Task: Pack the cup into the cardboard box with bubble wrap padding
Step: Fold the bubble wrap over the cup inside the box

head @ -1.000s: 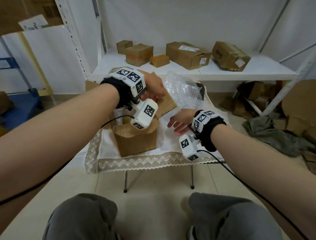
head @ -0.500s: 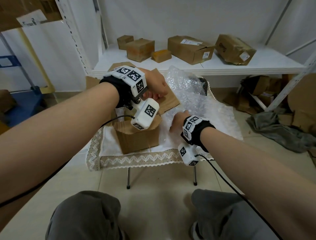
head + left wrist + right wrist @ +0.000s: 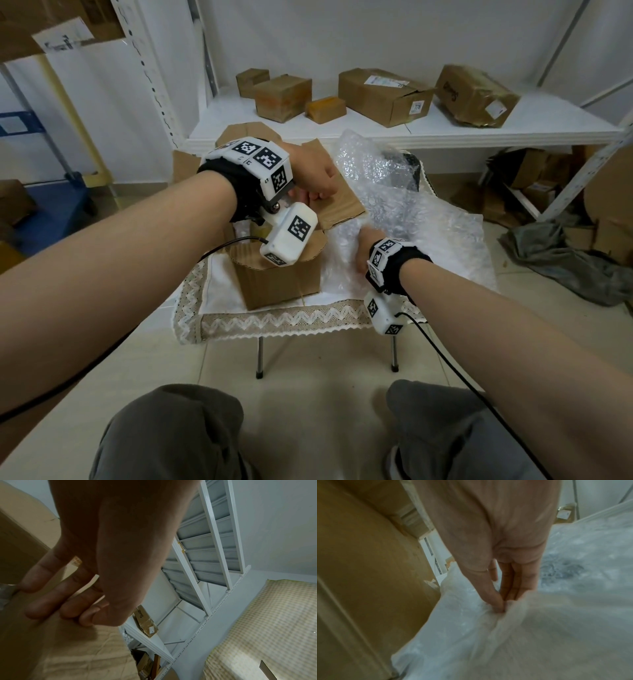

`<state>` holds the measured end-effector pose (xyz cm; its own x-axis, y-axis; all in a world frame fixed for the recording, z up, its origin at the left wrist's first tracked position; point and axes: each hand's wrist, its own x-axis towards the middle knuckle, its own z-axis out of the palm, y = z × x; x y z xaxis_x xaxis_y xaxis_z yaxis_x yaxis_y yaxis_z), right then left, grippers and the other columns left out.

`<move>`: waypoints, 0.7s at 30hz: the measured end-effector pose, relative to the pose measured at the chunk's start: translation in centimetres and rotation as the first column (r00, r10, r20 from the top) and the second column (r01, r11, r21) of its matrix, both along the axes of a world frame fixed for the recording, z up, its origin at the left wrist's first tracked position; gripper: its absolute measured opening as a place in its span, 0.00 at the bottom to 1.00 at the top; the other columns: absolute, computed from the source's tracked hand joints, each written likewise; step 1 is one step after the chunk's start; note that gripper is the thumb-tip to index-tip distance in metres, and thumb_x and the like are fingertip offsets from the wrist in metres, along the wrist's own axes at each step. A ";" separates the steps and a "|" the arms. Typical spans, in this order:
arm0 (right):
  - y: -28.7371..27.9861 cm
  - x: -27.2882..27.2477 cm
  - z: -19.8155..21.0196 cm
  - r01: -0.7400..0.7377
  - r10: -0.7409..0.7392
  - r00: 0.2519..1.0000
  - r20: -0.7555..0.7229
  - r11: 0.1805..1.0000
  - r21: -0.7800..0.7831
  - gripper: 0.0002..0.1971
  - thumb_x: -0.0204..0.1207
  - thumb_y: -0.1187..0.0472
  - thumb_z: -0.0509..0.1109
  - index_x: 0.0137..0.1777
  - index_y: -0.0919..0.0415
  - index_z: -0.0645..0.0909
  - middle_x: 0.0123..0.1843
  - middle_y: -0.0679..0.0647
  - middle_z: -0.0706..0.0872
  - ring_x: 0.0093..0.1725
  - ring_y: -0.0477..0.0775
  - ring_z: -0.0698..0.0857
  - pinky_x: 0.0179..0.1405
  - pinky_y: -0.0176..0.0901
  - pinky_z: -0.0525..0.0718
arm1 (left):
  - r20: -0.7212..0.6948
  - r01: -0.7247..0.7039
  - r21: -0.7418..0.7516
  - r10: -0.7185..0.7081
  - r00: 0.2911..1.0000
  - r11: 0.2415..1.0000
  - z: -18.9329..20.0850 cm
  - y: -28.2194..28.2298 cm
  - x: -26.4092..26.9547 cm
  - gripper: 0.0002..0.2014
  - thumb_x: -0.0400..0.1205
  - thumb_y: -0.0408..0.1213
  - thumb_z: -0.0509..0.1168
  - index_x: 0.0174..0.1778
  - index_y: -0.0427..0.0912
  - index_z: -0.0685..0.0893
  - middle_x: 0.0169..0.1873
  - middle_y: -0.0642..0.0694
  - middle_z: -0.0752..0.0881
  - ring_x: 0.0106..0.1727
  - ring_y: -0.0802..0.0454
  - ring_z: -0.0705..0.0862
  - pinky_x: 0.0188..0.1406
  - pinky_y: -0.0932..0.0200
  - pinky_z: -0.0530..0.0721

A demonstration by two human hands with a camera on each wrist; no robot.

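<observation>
An open brown cardboard box (image 3: 279, 284) stands on the small cloth-covered table (image 3: 274, 323). My left hand (image 3: 317, 193) grips the box's right flap (image 3: 344, 205) from above; in the left wrist view its fingers (image 3: 44, 601) curl over the flap's edge (image 3: 60, 649). A large clear sheet of bubble wrap (image 3: 414, 212) lies crumpled to the right of the box. My right hand (image 3: 364, 245) is down on it, and thumb and fingers (image 3: 496, 599) pinch a fold of the bubble wrap (image 3: 471, 635) beside the box wall (image 3: 359, 574). No cup shows; the left wrist camera hides the box's inside.
A low white shelf (image 3: 513, 126) behind the table carries several cardboard boxes (image 3: 387, 92). More cardboard and a grey cloth (image 3: 568, 270) lie on the floor at the right. My knees (image 3: 171, 435) are at the table's front edge.
My right hand turned palm down, moved onto the bubble wrap and pinched it. The left hand kept hold of the box flap.
</observation>
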<state>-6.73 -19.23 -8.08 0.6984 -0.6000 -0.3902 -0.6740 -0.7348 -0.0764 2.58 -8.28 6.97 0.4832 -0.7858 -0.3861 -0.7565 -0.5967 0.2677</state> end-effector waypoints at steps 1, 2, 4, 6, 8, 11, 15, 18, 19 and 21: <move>0.1 0.1 0.1 0.013 -0.013 1.000 0.019 1.000 0.011 0.38 0.64 0.67 0.80 0.73 0.69 0.67 0.67 0.66 0.81 0.65 0.69 0.83 0.62 0.58 0.85 | 0.001 0.003 -0.001 -0.003 1.000 1.000 0.0 0.0 0.0 0.10 0.83 0.36 0.59 0.36 0.44 0.79 0.35 0.46 0.84 0.39 0.45 0.88 0.41 0.52 0.83; -0.1 0.4 -0.3 0.017 -0.018 0.999 0.040 0.999 0.028 0.35 0.65 0.68 0.79 0.72 0.69 0.69 0.66 0.66 0.81 0.65 0.69 0.83 0.63 0.58 0.84 | -0.002 0.003 -0.003 -0.003 1.000 1.000 -0.1 0.1 0.1 0.10 0.83 0.36 0.59 0.36 0.44 0.79 0.35 0.46 0.84 0.38 0.45 0.88 0.41 0.52 0.82; -0.6 0.5 -0.5 0.017 -0.021 0.998 0.064 0.998 0.055 0.30 0.67 0.67 0.79 0.69 0.69 0.73 0.61 0.65 0.84 0.62 0.68 0.85 0.58 0.55 0.86 | -0.005 0.002 -0.007 -0.002 1.000 1.000 -0.1 0.1 0.1 0.10 0.82 0.36 0.59 0.36 0.44 0.79 0.36 0.46 0.84 0.39 0.45 0.88 0.41 0.52 0.82; -1.2 0.3 0.1 0.024 -0.029 0.996 0.083 0.998 0.057 0.16 0.65 0.65 0.79 0.52 0.68 0.81 0.49 0.63 0.86 0.50 0.63 0.87 0.45 0.48 0.87 | 0.006 0.007 0.000 -0.007 1.000 1.000 0.1 0.2 0.0 0.10 0.83 0.36 0.59 0.37 0.44 0.80 0.36 0.46 0.85 0.40 0.45 0.88 0.43 0.52 0.84; -2.0 -0.1 1.1 0.056 -0.068 0.988 0.139 0.995 0.089 0.06 0.71 0.65 0.74 0.39 0.66 0.79 0.43 0.60 0.83 0.44 0.59 0.84 0.33 0.43 0.82 | 0.019 0.011 0.008 -0.011 1.000 1.000 0.4 0.2 -0.1 0.09 0.84 0.36 0.59 0.38 0.44 0.80 0.37 0.46 0.85 0.41 0.46 0.88 0.45 0.52 0.84; -3.2 -1.0 2.8 0.140 -0.187 0.920 0.345 0.978 0.155 0.09 0.72 0.60 0.74 0.37 0.62 0.78 0.42 0.60 0.83 0.44 0.59 0.84 0.38 0.42 0.82 | 0.024 0.001 0.019 -0.002 1.000 1.000 0.6 0.3 -0.3 0.09 0.84 0.37 0.59 0.38 0.43 0.80 0.38 0.46 0.85 0.41 0.47 0.88 0.46 0.52 0.84; -4.8 -2.2 5.4 0.207 -0.297 0.779 0.552 0.953 0.222 0.18 0.72 0.60 0.72 0.25 0.58 0.69 0.32 0.56 0.79 0.39 0.57 0.80 0.35 0.42 0.78 | 0.033 -0.016 0.022 0.015 0.999 1.000 0.9 0.6 -0.9 0.09 0.84 0.37 0.59 0.40 0.43 0.82 0.39 0.45 0.87 0.42 0.46 0.88 0.54 0.47 0.87; -5.3 -3.2 7.4 0.234 -0.352 0.643 0.680 0.936 0.262 0.17 0.73 0.62 0.69 0.24 0.56 0.70 0.35 0.56 0.79 0.40 0.57 0.79 0.46 0.47 0.84 | 0.033 -0.026 0.020 0.025 0.999 0.999 1.4 0.9 -1.2 0.08 0.83 0.39 0.60 0.44 0.41 0.83 0.40 0.44 0.90 0.43 0.44 0.90 0.56 0.44 0.87; -5.3 -3.6 8.0 0.250 -0.383 0.591 0.710 0.924 0.290 0.17 0.74 0.63 0.68 0.24 0.55 0.70 0.35 0.56 0.79 0.40 0.57 0.78 0.47 0.47 0.83 | 0.037 -0.030 0.008 0.029 0.999 1.000 1.6 0.9 -1.1 0.09 0.83 0.40 0.61 0.45 0.40 0.84 0.41 0.43 0.91 0.44 0.43 0.91 0.56 0.44 0.89; -5.7 -3.8 8.7 0.271 -0.434 0.496 0.753 0.900 0.340 0.16 0.75 0.62 0.65 0.25 0.57 0.71 0.34 0.56 0.78 0.40 0.58 0.76 0.44 0.45 0.77 | 0.069 -0.029 -0.040 0.032 0.997 0.999 2.1 1.0 -1.1 0.12 0.83 0.42 0.61 0.47 0.38 0.84 0.42 0.39 0.92 0.44 0.42 0.91 0.53 0.46 0.90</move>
<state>-10.49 -24.96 0.66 0.5053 -0.8570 0.1014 -0.4703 -0.3720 -0.8003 1.46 -7.32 9.12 0.5317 -0.7840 -0.3204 -0.7557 -0.6100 0.2383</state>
